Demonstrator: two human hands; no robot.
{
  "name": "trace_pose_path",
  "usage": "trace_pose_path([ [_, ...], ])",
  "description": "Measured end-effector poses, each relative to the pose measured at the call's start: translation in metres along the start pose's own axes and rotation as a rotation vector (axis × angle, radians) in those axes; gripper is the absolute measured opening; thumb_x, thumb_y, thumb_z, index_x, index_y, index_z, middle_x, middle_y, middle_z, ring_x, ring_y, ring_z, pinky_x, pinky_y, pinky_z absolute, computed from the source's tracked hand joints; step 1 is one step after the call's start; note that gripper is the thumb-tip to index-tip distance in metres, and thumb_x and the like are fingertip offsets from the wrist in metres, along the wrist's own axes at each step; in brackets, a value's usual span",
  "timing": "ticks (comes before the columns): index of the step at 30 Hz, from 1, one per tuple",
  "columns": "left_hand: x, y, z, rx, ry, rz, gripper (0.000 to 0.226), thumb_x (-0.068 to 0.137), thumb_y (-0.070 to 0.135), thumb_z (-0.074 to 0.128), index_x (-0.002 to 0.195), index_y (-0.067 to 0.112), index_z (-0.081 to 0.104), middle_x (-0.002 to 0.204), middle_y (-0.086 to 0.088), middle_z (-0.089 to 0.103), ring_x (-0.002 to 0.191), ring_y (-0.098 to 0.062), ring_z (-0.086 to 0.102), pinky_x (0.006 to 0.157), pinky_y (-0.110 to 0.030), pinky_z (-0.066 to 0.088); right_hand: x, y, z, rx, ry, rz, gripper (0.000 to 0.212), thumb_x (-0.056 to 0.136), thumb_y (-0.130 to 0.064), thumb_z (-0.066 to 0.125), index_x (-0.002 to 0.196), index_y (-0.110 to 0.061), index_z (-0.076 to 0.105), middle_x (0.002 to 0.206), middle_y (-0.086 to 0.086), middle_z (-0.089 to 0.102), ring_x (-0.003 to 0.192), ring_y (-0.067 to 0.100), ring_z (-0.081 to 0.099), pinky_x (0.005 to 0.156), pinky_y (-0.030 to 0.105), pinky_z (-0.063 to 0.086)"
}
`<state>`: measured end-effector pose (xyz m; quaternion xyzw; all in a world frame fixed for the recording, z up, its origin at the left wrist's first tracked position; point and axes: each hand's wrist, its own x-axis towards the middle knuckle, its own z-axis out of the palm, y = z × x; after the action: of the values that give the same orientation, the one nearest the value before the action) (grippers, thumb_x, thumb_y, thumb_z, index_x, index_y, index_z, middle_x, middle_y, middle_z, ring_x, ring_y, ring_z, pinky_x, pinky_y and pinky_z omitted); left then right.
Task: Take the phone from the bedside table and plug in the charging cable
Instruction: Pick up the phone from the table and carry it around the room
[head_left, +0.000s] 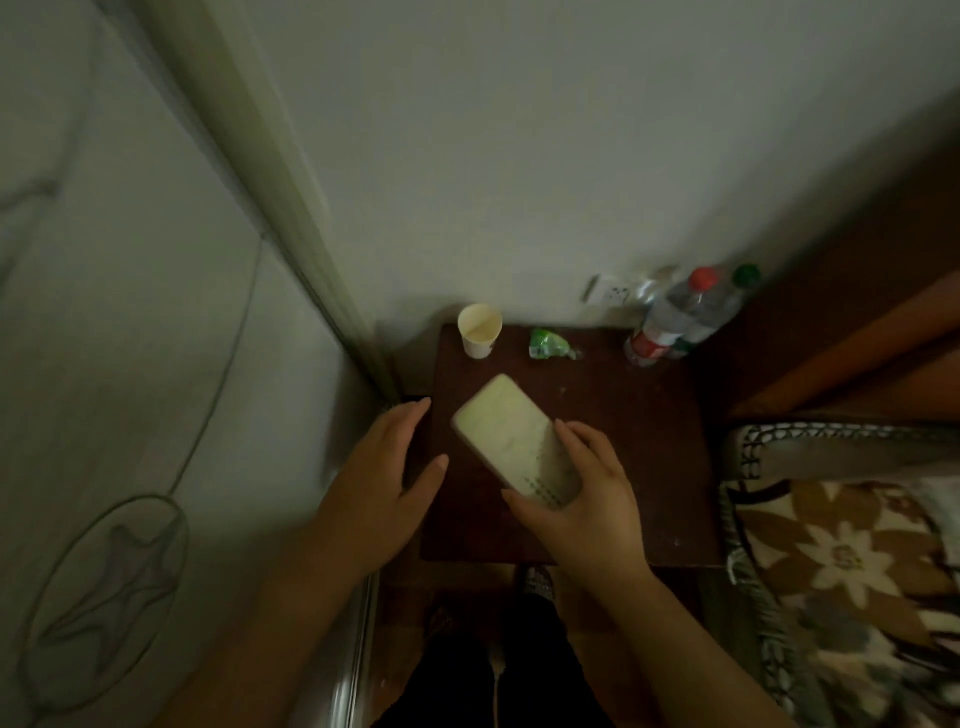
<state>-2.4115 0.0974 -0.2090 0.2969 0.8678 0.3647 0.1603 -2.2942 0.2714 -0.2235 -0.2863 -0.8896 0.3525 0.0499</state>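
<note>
Holding phone in right hand above desk | long axis up-left, free end nearest left hand, spread, empty | cable unseen

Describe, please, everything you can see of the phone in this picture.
The phone is a pale, cream-coloured slab with rounded corners, slightly motion-blurred. It lies diagonally over the dark bedside table, far end toward the paper cup. The right hand grips its near end; whether it rests on the table is unclear. No cable is attached.
</note>
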Motion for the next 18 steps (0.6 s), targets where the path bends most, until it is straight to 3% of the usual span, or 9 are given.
trace_pose_path([
  [7,-0.031,0.06,-0.014,0.024,0.185,-0.059,0.062,0.083,0.055,0.039,0.139,0.032,0.027,0.142,0.008,0.035,0.122,0.003,0.028,0.098,-0.02,0.025,-0.006,-0.02,-0.061,0.036,-0.078,-0.236,0.091,0.059,-0.067,0.061,0.135,-0.023,0.037,0.132,-0.012,0.037,0.116,0.005,0.039,0.092,0.044,0.043],
  [11,-0.052,0.092,-0.003,0.011,0.347,-0.173,0.056,0.086,0.044,0.049,0.137,0.028,0.033,0.133,0.015,0.037,0.118,0.006,0.031,0.091,-0.003,0.021,0.002,-0.013,-0.086,0.066,-0.216,-0.385,0.091,0.059,-0.068,0.06,0.136,-0.025,0.036,0.133,-0.012,0.036,0.119,0.005,0.035,0.096,0.045,0.039],
  [15,-0.085,0.122,0.016,-0.029,0.5,-0.342,0.055,0.086,0.048,0.049,0.136,0.034,0.032,0.13,0.018,0.036,0.117,0.001,0.035,0.095,-0.021,0.027,0.01,-0.005,-0.104,0.071,-0.359,-0.539,0.091,0.06,-0.069,0.058,0.136,-0.025,0.036,0.131,-0.014,0.033,0.119,0.0,0.03,0.097,0.046,0.037],
  [18,-0.113,0.141,0.032,-0.025,0.581,-0.449,0.056,0.083,0.049,0.045,0.136,0.036,0.03,0.13,0.02,0.035,0.116,0.005,0.034,0.095,-0.019,0.027,0.009,-0.008,-0.106,0.078,-0.491,-0.662,0.088,0.062,-0.066,0.058,0.136,-0.023,0.036,0.131,-0.01,0.035,0.12,0.005,0.032,0.096,0.047,0.037],
])
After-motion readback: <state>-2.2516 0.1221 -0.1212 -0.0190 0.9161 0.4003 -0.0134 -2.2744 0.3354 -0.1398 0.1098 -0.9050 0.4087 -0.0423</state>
